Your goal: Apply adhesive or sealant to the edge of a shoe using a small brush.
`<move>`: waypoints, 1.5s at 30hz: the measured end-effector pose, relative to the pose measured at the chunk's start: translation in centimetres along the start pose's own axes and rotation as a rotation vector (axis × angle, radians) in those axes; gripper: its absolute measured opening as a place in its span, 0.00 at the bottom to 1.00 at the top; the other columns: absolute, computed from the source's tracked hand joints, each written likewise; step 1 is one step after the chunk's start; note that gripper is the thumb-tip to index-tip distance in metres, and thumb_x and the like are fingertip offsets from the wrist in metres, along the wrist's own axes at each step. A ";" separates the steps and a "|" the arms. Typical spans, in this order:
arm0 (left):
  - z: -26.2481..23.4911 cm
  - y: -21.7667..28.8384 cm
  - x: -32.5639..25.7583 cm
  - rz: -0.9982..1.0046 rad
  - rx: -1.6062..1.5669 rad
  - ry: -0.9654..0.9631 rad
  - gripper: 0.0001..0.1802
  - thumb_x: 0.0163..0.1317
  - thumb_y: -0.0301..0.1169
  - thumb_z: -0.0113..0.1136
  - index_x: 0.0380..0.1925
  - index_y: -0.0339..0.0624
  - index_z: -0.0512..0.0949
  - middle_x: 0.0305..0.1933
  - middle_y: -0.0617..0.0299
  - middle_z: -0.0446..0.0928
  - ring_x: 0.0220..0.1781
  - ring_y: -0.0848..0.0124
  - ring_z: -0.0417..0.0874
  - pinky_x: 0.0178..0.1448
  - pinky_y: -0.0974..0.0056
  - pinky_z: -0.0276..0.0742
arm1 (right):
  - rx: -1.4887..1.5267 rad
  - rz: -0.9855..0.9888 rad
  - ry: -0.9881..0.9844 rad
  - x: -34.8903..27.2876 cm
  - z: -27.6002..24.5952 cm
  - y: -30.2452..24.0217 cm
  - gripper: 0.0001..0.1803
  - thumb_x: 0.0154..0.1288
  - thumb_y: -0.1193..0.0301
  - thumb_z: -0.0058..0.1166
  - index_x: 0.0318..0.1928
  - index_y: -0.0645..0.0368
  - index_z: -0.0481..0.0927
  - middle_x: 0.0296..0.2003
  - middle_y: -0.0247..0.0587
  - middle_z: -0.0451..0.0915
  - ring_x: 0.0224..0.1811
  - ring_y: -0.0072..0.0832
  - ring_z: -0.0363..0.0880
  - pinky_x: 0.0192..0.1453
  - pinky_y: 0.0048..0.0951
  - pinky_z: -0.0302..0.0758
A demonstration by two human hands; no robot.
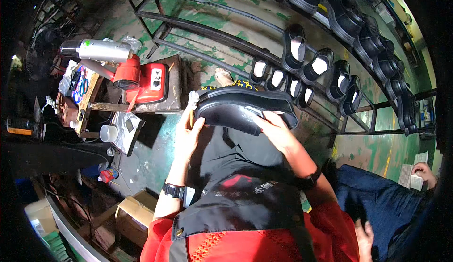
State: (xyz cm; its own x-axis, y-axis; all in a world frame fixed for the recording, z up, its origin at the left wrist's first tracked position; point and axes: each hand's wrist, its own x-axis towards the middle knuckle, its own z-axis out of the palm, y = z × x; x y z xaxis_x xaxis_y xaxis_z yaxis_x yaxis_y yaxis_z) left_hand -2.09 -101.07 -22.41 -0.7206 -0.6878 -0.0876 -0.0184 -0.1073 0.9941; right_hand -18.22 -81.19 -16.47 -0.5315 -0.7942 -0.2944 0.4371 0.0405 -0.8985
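Observation:
A black slip-on shoe (231,108) lies sideways in front of me, its toe to the left and its sole turned away. My right hand (277,131) grips it at the foot opening, fingers over the edge near the heel. At the toe, my left hand (188,132) pinches a thin yellowish stick (191,117) topped by a white wad (193,99). The wad is right beside the toe; whether it touches the leather I cannot tell. My left thumb is close to the toe's lower edge.
Black shoes (342,19) fill a metal rack (222,31) ahead and right. At left, a red machine (150,83) with a silver cylinder stands on a bench beside a white cup (108,133). A cardboard box (137,210) sits lower left; a person in dark trousers (377,205) sits at right.

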 end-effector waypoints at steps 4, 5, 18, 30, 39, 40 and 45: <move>-0.6 0.0 0.4 -0.034 -0.025 -0.001 0.31 0.59 0.23 0.58 0.64 0.39 0.62 0.57 0.58 0.71 0.37 0.78 0.74 0.34 0.73 0.73 | 0.048 0.013 -0.059 2.2 1.7 0.7 0.20 0.64 0.66 0.53 0.53 0.65 0.74 0.47 0.35 0.78 0.47 0.23 0.73 0.54 0.26 0.68; -0.6 0.1 0.5 -0.032 -0.022 0.009 0.31 0.59 0.23 0.58 0.64 0.39 0.62 0.57 0.58 0.71 0.37 0.78 0.74 0.34 0.73 0.73 | 0.048 0.014 -0.069 2.2 1.9 0.9 0.20 0.64 0.66 0.53 0.53 0.65 0.74 0.47 0.35 0.78 0.47 0.23 0.73 0.54 0.26 0.68; -3.5 6.9 0.3 0.390 0.081 0.603 0.24 0.71 0.40 0.37 0.39 0.30 0.78 0.26 0.60 0.74 0.30 0.76 0.74 0.38 0.71 0.68 | -0.431 -0.135 0.112 1.4 2.2 2.6 0.11 0.60 0.71 0.57 0.39 0.68 0.79 0.34 0.33 0.80 0.36 0.19 0.73 0.44 0.25 0.70; 6.0 8.5 -0.8 0.725 0.430 -0.199 0.07 0.50 0.22 0.61 0.32 0.41 0.82 0.24 0.61 0.78 0.25 0.68 0.77 0.30 0.68 0.73 | -0.256 0.106 0.282 2.5 2.8 5.1 0.15 0.62 0.64 0.58 0.42 0.63 0.80 0.34 0.36 0.82 0.35 0.19 0.75 0.42 0.27 0.73; 6.2 8.0 0.3 0.843 0.493 -0.219 0.06 0.49 0.21 0.61 0.29 0.37 0.80 0.25 0.60 0.78 0.24 0.67 0.77 0.29 0.66 0.74 | -0.214 -0.081 0.215 2.2 2.7 6.6 0.13 0.61 0.70 0.55 0.44 0.64 0.78 0.38 0.41 0.81 0.40 0.25 0.78 0.47 0.29 0.73; 5.6 7.8 0.3 0.830 0.500 -0.184 0.06 0.49 0.21 0.61 0.29 0.38 0.80 0.25 0.61 0.78 0.23 0.68 0.77 0.29 0.66 0.74 | -0.313 -0.119 0.271 2.3 3.1 6.0 0.14 0.61 0.69 0.55 0.45 0.64 0.78 0.39 0.41 0.81 0.41 0.26 0.78 0.48 0.30 0.73; 1.6 7.9 -0.8 0.660 0.619 -0.071 0.09 0.61 0.25 0.50 0.30 0.37 0.81 0.24 0.61 0.80 0.24 0.67 0.78 0.30 0.66 0.73 | -0.324 -0.077 0.319 2.2 4.5 4.1 0.16 0.60 0.67 0.59 0.45 0.64 0.78 0.41 0.42 0.81 0.43 0.29 0.77 0.50 0.31 0.71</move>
State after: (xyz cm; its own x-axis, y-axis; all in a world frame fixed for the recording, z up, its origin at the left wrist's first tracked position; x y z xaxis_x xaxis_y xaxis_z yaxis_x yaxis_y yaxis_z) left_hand -2.78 -100.28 -14.35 -0.7575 -0.4245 0.4960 0.0588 0.7123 0.6994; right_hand -14.38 -85.52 -19.35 -0.7721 -0.5785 -0.2630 0.1653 0.2168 -0.9621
